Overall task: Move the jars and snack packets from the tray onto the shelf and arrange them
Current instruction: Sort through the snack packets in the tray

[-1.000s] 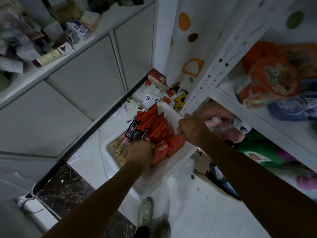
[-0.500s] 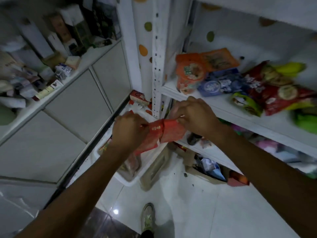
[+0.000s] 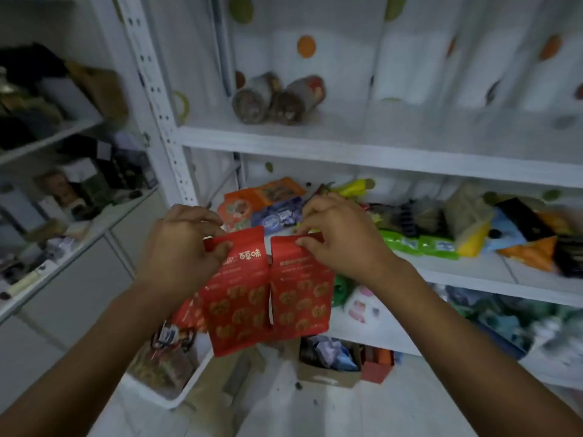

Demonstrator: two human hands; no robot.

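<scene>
Two red snack packets held up at the shelf.
The left hand [image 3: 179, 247] pinches the left packet [image 3: 236, 298] by its top edge and the right hand [image 3: 340, 244] pinches the right packet [image 3: 299, 294], side by side before the middle shelf [image 3: 467, 274], whose front edge is crowded. The left one bears white Chinese lettering. Jars [image 3: 277, 96] lie above.

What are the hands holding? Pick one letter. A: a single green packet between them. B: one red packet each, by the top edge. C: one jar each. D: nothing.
B: the left hand pinches the left red packet at its top, and the right hand pinches the right red packet likewise.
</scene>
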